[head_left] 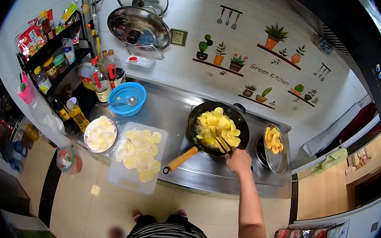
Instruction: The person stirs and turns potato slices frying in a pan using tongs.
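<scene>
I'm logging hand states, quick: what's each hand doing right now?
Right hand: closed on a utensil that dips into the wok.
Left hand: low, blurred; open or closed can't be told.

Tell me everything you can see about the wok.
The wok is dark, round and apparently metal, with a wooden handle angled towards the person and a small dark grip opposite. It sits upright over the steel counter, holding yellow slices. The right hand's utensil reaches inside.
</scene>
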`<state>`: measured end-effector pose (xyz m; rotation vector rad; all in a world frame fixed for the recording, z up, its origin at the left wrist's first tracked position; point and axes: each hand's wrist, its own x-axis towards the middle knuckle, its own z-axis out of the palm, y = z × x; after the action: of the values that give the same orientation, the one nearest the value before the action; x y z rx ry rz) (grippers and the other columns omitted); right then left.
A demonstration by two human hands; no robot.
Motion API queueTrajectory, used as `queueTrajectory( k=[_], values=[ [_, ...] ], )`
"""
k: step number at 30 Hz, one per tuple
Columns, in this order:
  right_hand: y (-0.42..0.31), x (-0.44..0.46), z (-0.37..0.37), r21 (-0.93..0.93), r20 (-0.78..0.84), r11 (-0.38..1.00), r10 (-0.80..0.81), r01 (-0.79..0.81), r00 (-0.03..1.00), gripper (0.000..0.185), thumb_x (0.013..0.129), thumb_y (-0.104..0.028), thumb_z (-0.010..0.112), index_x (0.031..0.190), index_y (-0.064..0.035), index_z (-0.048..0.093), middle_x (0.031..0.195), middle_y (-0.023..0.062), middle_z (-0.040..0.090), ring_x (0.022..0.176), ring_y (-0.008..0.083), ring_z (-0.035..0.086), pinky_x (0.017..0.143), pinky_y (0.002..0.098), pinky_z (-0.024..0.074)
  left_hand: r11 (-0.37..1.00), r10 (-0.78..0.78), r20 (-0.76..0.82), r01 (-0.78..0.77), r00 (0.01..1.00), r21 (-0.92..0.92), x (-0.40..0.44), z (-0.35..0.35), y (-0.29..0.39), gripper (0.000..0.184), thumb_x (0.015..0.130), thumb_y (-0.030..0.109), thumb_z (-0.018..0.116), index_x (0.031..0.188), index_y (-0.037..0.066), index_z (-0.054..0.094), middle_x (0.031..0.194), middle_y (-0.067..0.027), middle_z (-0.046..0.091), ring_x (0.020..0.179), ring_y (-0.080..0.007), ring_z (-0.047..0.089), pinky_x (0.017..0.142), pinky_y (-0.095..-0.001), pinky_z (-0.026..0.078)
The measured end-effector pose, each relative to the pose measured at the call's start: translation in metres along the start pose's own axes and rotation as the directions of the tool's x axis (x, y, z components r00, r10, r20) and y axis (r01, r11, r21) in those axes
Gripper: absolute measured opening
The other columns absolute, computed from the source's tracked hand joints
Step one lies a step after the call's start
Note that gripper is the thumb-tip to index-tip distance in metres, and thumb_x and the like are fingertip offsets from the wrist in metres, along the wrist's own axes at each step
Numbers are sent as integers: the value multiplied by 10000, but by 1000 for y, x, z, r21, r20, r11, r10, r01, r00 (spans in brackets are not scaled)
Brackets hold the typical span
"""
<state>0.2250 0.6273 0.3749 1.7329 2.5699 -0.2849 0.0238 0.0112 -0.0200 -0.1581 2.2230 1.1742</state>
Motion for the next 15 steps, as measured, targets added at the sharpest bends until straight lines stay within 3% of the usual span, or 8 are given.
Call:
queueTrajectory(
  k=[2,6,7,9,11,12,14,15],
  values=[
    [1,4,0,-13,-29,1000,4,-4,1000,340,776,-318,639,896,-1,660,890,202,655,887,355,628,764,429,506,970,-130,181,163,975,-181,-24,-12,16,231,838,120,545,925,-92,575,740,-170,629,649,-252,605,558,-370,502],
    [11,10,-3,-15,-68,998,52,-54,996,341,771,-320,644,931,-19,658,889,204,654,900,349,628,777,424,508,980,-157,58,162,986,-113,-34,-9,10,231,811,131,548,881,-78,618,739,-168,646,673,-264,613,608,-378,510],
    [10,8,-7,-7,-78,996,85,-86,993,345,773,-318,644,955,-25,653,894,206,653,905,349,626,778,424,507,952,167,2,-162,986,260,-39,-9,3,235,796,149,552,848,-62,640,743,-161,654,687,-260,617,641,-371,510],
    [13,1,-18,42,-96,995,94,-91,991,357,779,-314,644,1006,-40,638,916,211,651,922,351,622,779,423,507,689,469,71,-415,880,594,-42,-9,-2,241,780,167,556,816,-46,662,747,-154,662,701,-256,622,675,-364,511],
    [23,-4,-25,70,-110,993,99,-91,989,407,766,-332,643,1097,-95,624,907,198,657,901,358,623,783,437,497,778,438,25,-393,899,491,-43,-10,1,247,771,184,560,779,-35,675,757,-147,667,715,-244,627,699,-354,508],
    [26,-8,-32,80,-101,990,122,-114,987,397,756,-333,653,1061,-79,641,917,207,652,913,359,619,789,433,494,804,426,11,-384,905,453,-45,-12,7,249,768,189,562,767,-31,679,761,-145,669,720,-240,629,707,-350,507],
    [38,-11,-33,67,-112,988,147,-140,983,401,751,-331,658,1053,-68,643,924,209,651,920,356,617,794,430,494,964,58,58,-71,997,257,-38,-16,24,230,780,173,565,792,-24,684,761,-140,671,730,-240,630,695,-347,508],
    [42,-13,-34,55,-124,985,172,-166,977,404,747,-330,663,1045,-58,644,932,211,649,928,354,615,798,426,493,963,60,62,-74,996,257,-40,-14,25,230,780,173,565,792,-24,684,761,-140,671,730,-240,630,695,-347,508]
  ],
)
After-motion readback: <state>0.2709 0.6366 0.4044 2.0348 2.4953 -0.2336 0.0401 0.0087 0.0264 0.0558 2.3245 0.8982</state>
